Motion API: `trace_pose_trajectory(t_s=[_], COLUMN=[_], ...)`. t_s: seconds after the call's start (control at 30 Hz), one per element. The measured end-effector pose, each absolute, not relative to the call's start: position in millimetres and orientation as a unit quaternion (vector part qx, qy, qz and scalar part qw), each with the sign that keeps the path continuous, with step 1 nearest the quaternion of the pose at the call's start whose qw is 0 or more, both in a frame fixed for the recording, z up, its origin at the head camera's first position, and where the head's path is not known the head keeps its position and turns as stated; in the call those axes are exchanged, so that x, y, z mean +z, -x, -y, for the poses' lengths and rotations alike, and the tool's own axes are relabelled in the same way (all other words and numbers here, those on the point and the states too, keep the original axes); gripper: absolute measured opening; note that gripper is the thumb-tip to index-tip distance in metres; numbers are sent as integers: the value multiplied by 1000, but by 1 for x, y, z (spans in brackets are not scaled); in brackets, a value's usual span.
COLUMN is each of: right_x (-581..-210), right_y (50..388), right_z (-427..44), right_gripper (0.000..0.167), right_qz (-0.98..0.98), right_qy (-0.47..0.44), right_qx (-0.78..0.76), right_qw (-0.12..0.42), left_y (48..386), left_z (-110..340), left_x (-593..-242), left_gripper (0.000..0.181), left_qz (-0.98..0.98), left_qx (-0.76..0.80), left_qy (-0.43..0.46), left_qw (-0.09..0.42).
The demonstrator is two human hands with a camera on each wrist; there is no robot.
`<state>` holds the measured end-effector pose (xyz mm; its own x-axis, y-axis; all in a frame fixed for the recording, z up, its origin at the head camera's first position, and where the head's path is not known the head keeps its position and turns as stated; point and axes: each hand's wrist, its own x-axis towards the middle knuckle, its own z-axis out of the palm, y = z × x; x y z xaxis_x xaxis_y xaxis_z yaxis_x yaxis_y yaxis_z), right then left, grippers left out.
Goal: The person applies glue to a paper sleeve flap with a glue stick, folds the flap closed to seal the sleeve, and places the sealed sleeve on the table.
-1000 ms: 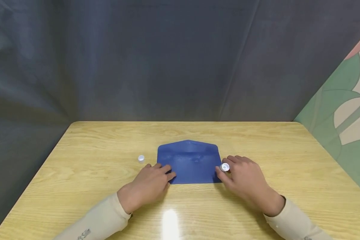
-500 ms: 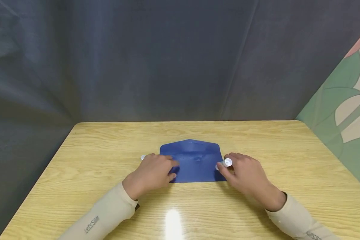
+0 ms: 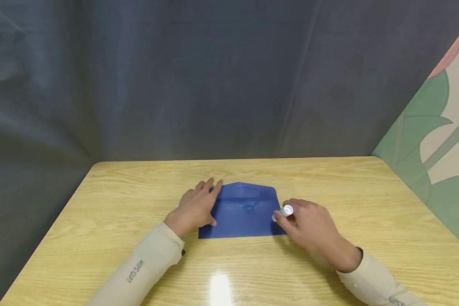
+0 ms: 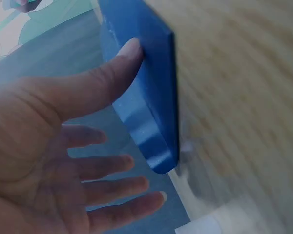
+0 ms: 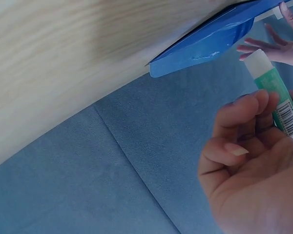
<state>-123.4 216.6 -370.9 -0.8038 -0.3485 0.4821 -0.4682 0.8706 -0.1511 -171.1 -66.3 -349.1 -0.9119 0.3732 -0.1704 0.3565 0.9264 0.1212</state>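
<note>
A blue envelope (image 3: 245, 219) lies on the wooden table with its flap (image 3: 248, 191) spread out away from the person. Wet-looking smears show near the flap's fold. Over the envelope's left side is my left hand (image 3: 195, 208), fingers spread; its thumb is at the envelope in the left wrist view, though contact is unclear. My right hand (image 3: 311, 225) holds an uncapped glue stick (image 5: 276, 90), green and white with a barcode, between thumb and fingers at the envelope's right edge. A white cap (image 4: 207, 226) stands on the table left of the envelope, mostly hidden behind my left hand in the head view.
The wooden table (image 3: 111, 221) extends to both sides of the envelope. A dark grey sheet (image 3: 199, 80) hangs behind it and along the left. A wall with a green leaf pattern (image 3: 424, 140) stands at the right.
My left hand has moved from the envelope's lower left corner up towards the flap, and its fingers have spread. The right hand still holds the glue stick, now tilted more.
</note>
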Motion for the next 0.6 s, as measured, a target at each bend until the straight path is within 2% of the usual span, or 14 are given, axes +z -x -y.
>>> trace_pose_trajectory(t_s=[0.23, 0.6], right_x=[-371, -370], right_y=[123, 123], right_z=[-216, -217], right_gripper=[40, 39], right_qz=[941, 947], right_qy=[-221, -215], right_qx=[128, 127], right_qw=[222, 200], left_y=[170, 168], left_z=[65, 62], left_x=[-354, -357], left_gripper=[109, 106], left_qz=[-975, -972], left_qx=[47, -10], left_qy=[-197, -229], left_qw=[92, 55])
